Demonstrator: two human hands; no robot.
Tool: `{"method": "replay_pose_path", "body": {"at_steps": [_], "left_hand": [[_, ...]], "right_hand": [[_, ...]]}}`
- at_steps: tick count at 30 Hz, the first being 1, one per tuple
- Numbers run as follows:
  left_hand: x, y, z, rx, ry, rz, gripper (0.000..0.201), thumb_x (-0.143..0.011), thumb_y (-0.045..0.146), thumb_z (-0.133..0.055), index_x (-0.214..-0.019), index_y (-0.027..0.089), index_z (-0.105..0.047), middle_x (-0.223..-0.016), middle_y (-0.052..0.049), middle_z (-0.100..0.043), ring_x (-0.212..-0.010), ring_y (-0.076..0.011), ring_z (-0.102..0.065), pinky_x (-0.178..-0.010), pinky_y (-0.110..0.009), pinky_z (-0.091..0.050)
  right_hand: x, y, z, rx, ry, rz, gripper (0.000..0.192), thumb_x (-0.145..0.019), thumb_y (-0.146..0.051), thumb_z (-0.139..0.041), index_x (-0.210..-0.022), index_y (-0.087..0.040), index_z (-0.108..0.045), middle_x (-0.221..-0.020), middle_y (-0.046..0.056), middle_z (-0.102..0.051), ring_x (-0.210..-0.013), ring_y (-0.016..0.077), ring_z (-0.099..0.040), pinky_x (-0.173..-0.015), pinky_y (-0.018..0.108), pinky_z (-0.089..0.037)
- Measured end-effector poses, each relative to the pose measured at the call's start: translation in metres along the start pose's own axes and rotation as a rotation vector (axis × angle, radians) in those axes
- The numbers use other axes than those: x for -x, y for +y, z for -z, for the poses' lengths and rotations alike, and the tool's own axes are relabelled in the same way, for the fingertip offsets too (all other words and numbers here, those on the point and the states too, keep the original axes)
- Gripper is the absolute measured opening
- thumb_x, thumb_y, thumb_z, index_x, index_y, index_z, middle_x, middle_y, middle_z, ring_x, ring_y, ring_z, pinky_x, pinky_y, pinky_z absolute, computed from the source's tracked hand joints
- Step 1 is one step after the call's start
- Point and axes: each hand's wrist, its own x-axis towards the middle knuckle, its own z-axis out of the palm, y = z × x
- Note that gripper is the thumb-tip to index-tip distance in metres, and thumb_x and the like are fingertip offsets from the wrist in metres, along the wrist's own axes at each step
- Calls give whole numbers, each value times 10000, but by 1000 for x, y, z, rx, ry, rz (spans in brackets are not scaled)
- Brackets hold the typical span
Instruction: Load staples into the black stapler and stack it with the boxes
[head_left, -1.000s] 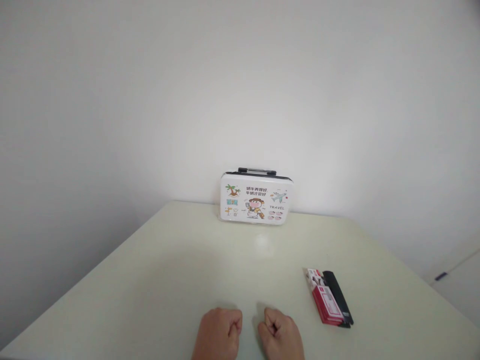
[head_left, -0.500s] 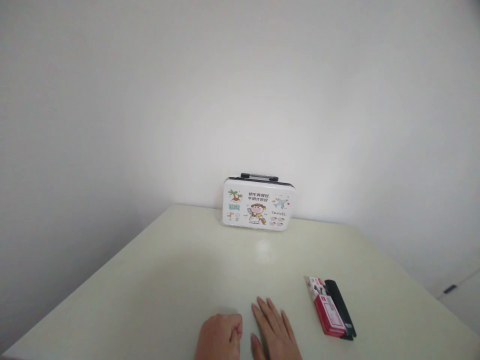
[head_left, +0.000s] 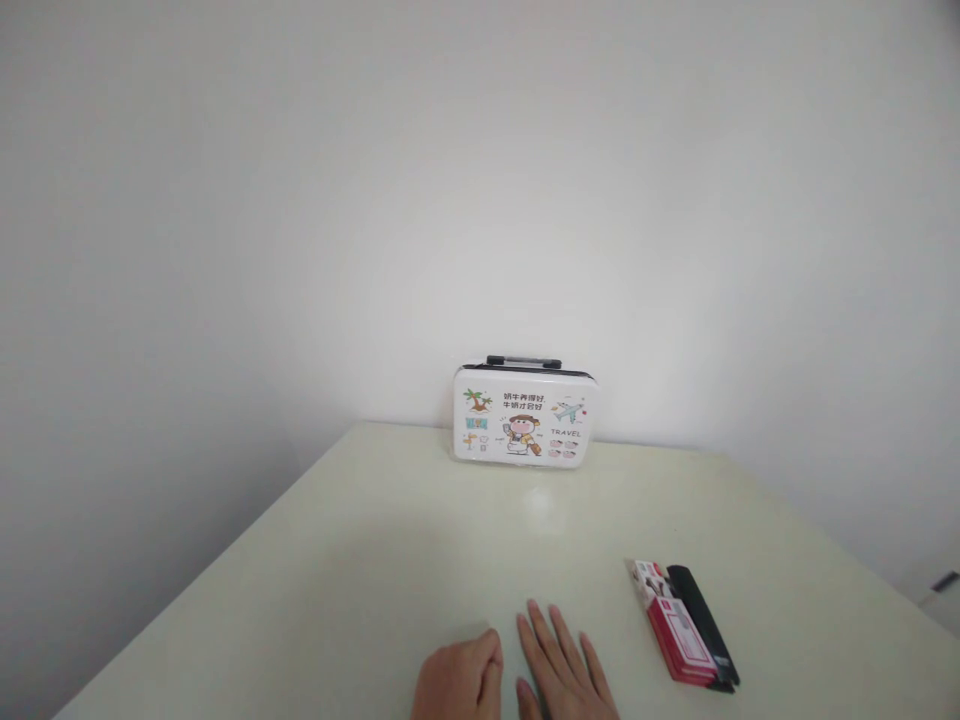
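My left hand (head_left: 459, 680) rests on the pale table (head_left: 360, 580) at the bottom edge, fingers loosely extended and close together, holding nothing. Right beside it my right hand (head_left: 562, 670) lies flat with fingers spread, palm down, empty. A red and white packet (head_left: 673, 635) with a black strip (head_left: 703, 625) alongside lies on the table just right of my right hand, not touched. A small white case (head_left: 523, 415) with cartoon travel pictures and a black handle stands upright at the table's far edge against the wall.
A plain white wall rises behind the table. The table's left edge runs diagonally from the back corner toward the lower left. A pale surface with a dark handle (head_left: 943, 582) shows at the far right.
Both hands were fists a second ago. The right hand opened flat first, then the left fingers uncurled. The view has shifted slightly left and up.
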Motion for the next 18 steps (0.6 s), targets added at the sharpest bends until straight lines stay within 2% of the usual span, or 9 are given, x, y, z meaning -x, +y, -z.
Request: {"method": "replay_pose_path", "body": {"at_steps": [5, 9, 18], "left_hand": [[1, 4, 0, -61, 29, 40, 287, -861, 169, -425, -814, 262, -692, -775, -6, -767, -759, -199, -728, -625, -278, -351], [-2, 5, 2, -27, 21, 35, 238, -819, 186, -471, -815, 262, -697, -727, 9, -756, -701, -183, -708, -614, -265, -352], [-2, 9, 7, -24, -19, 45, 229, -829, 216, -501, -863, 279, -719, -765, 18, -773, -720, -176, -720, -625, -234, -399]], "right_hand": [[1, 0, -3, -35, 9, -11, 587, -878, -316, -518, -1457, -411, -522, -1533, -49, -468, -1372, 341, -526, -1124, 587, -418], [1, 0, -5, -47, 15, -20, 570, -888, -335, -523, -1453, -411, -527, -1529, -44, -474, -1364, 354, -531, -1118, 607, -410], [2, 0, -9, 10, 17, -14, 585, -863, -256, -523, -1435, -375, -559, -1519, -32, -487, -1352, 350, -545, -1097, 611, -423]]}}
